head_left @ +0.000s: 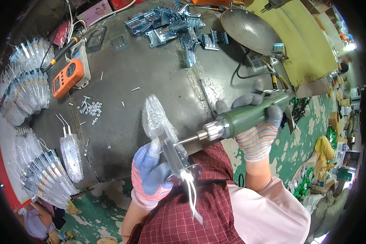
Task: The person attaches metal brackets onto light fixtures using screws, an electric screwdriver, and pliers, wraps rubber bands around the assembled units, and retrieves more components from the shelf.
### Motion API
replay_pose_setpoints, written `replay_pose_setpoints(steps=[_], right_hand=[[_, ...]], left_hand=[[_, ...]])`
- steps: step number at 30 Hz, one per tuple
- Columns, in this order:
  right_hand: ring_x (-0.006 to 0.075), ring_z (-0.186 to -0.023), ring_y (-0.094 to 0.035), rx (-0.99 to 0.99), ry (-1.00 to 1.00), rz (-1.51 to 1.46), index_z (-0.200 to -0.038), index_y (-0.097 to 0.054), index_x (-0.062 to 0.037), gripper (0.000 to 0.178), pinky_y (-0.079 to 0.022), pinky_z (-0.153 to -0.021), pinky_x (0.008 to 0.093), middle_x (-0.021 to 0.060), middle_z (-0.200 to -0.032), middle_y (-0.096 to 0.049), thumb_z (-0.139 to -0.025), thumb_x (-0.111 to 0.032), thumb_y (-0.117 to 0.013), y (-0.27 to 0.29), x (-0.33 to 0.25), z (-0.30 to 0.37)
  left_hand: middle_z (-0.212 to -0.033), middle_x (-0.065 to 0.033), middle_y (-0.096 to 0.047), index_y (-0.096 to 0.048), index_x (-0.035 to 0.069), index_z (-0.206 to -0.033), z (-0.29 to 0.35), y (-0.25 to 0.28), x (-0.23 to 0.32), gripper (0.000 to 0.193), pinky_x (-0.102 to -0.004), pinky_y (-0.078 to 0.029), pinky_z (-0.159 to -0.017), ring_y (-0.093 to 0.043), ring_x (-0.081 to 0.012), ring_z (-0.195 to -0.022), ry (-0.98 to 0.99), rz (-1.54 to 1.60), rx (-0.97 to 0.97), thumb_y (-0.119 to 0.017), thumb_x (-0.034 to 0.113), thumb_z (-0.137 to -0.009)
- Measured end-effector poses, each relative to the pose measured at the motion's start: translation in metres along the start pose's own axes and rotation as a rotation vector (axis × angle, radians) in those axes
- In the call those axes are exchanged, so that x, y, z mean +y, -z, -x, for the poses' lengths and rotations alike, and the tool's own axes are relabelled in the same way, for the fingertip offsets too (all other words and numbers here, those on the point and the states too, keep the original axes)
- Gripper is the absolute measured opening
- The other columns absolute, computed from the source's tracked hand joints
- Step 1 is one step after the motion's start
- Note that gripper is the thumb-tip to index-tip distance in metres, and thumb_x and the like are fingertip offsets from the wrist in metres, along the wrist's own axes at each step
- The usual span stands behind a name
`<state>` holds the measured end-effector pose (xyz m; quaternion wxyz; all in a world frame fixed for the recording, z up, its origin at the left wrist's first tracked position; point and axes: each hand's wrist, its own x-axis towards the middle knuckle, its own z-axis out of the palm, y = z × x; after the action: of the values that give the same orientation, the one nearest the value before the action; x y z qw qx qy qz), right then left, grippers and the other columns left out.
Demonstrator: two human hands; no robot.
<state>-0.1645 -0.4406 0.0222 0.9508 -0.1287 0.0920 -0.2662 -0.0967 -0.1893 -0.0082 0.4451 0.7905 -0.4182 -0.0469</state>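
My left hand (150, 173), in a striped work glove, is closed around a metal bracket (173, 156) fixed to a wrapped part (156, 116). The wrapping is clear and looks like bubble wrap; it is blurred at its far end. White wires (193, 199) hang from the bracket's near end. My right hand (254, 136), gloved too, grips a green electric screwdriver (250, 116), fingers wrapped round its body. Its bit points left and its tip is at the bracket's side; whether it touches a screw, I cannot tell.
Loose screws and nuts (94, 109) lie left of centre. A wrapped part with wires (72, 156) rests near several bundles (26, 93) at the left edge. An orange meter (69, 77) stands behind. Metal brackets (166, 22) are heaped at the back, beside a round metal pan (250, 30).
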Motion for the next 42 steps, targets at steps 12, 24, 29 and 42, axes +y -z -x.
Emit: replay_pose_setpoints(steps=[12,24,29,42], right_hand=[[0.0238,-0.099,-0.059,0.261,-0.165,0.026,-0.123,-0.057,-0.0105,0.049,-0.030,-0.111,0.0600,0.0022,-0.097,-0.067,-0.079,-0.023,-0.073,0.063,0.005,0.006],[0.0226,-0.102,-0.062,0.171,-0.192,0.016,-0.132,-0.053,-0.0112,0.056,-0.028,-0.114,0.0608,0.0017,-0.097,-0.070,-0.080,-0.023,-0.071,0.069,0.000,0.003],[0.0231,-0.101,-0.061,0.186,-0.185,-0.008,-0.131,-0.054,-0.0121,0.056,-0.027,-0.113,0.0618,0.0013,-0.097,-0.068,-0.079,-0.021,-0.072,0.067,0.001,0.002],[0.0260,-0.100,-0.061,0.293,-0.177,-0.036,-0.130,-0.054,-0.0120,0.054,-0.035,-0.110,0.0573,0.0049,-0.097,-0.068,-0.078,-0.019,-0.070,0.066,0.002,0.006]], left_hand=[[-0.115,-0.0239,-0.065,-0.061,0.004,-0.102,0.025,-0.038,-0.029,0.019,-0.0412,-0.052,-0.090,-0.066,-0.0363,-0.107,0.090,0.358,0.246,-0.056,-0.005,-0.086],[-0.097,-0.0132,-0.066,-0.063,0.006,-0.109,-0.009,0.076,-0.122,0.020,-0.0387,-0.050,-0.081,-0.063,-0.0288,-0.087,0.505,-0.689,0.443,-0.064,0.010,-0.089],[-0.096,-0.0148,-0.065,-0.064,0.008,-0.104,-0.020,0.084,-0.126,0.017,-0.0404,-0.049,-0.079,-0.062,-0.0315,-0.086,0.569,-0.792,0.290,-0.065,0.009,-0.087],[-0.094,-0.0075,-0.063,-0.060,0.006,-0.104,-0.002,0.031,-0.051,0.012,-0.0282,-0.049,-0.070,-0.060,-0.0146,-0.081,0.527,0.770,0.563,-0.061,0.010,-0.093]])
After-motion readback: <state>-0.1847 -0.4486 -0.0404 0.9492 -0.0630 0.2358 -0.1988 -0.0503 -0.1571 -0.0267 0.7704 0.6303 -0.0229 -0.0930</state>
